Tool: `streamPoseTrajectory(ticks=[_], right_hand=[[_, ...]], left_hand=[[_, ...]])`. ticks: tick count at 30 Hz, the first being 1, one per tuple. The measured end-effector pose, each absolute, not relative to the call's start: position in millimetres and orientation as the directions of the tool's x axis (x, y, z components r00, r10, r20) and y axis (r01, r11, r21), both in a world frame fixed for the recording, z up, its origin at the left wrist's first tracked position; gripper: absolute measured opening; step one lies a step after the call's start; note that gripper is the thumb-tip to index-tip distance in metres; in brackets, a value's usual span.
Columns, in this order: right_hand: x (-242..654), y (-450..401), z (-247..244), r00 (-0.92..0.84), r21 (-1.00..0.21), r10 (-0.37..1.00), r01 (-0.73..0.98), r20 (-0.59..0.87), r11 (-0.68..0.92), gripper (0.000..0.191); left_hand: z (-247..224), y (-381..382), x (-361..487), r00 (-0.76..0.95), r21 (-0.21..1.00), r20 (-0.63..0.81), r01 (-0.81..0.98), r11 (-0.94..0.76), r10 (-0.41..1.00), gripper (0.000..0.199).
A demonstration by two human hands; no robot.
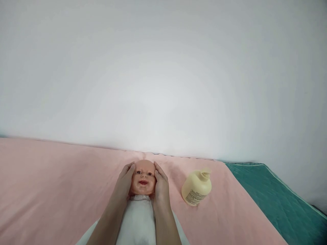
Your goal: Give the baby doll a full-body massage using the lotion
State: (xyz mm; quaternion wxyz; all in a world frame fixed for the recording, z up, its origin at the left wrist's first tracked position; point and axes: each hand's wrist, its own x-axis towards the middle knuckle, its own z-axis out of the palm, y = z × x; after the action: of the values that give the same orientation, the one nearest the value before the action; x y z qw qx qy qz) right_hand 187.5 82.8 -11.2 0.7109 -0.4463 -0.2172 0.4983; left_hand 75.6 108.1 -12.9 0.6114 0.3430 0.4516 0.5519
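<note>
A baby doll (pixel 143 177) with a bald head and white clothing lies face up on a pink cloth, its head toward the wall. My left hand (pixel 125 181) cups the left side of the doll's head, and my right hand (pixel 161 183) cups the right side. The palms and some fingers are hidden against the head. To the right of my right hand, a pale yellow pump bottle (pixel 196 188) with dark printed text stands on the cloth, touched by neither hand.
The pink cloth (pixel 63 190) spreads across the surface. A green quilted cover (pixel 283 200) with a pale edging shows at the right. A plain white wall (pixel 163 75) rises directly behind the surface.
</note>
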Motion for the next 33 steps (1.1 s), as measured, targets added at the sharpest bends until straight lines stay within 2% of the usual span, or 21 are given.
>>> streamPoseTrajectory(ticks=[7, 14, 18, 22, 30, 33], right_hand=[[185.7, 87.3, -13.5, 0.455, -0.936, 0.889, -0.333, -0.059, 0.109, 0.053], [185.0, 86.4, -16.1, 0.483, -0.959, 0.875, -0.257, -0.023, 0.117, 0.051], [184.8, 85.1, -14.7, 0.482, -0.951, 0.876, -0.283, -0.03, 0.123, 0.045], [186.0, 83.0, -13.5, 0.43, -0.917, 0.9, -0.383, -0.068, 0.114, 0.043], [189.1, 80.5, -12.5, 0.384, -0.85, 0.909, -0.522, -0.16, 0.071, 0.054], [188.3, 79.5, -10.5, 0.377, -0.835, 0.911, -0.545, -0.166, 0.074, 0.055]], left_hand=[[10.6, 101.7, 74.6, -0.043, 0.961, -0.246, -0.14, 0.237, 0.968, 0.059], [15.1, 100.2, 74.9, -0.039, 0.957, -0.267, -0.124, 0.26, 0.963, 0.059], [8.8, 101.8, 75.3, -0.038, 0.951, -0.27, -0.168, 0.26, 0.962, 0.053], [-0.6, 104.7, 74.4, -0.051, 0.95, -0.246, -0.213, 0.23, 0.968, 0.048], [-10.1, 110.5, 74.0, -0.026, 0.911, -0.236, -0.355, 0.211, 0.971, 0.036], [-7.5, 109.1, 74.0, -0.024, 0.91, -0.23, -0.359, 0.206, 0.973, 0.034]])
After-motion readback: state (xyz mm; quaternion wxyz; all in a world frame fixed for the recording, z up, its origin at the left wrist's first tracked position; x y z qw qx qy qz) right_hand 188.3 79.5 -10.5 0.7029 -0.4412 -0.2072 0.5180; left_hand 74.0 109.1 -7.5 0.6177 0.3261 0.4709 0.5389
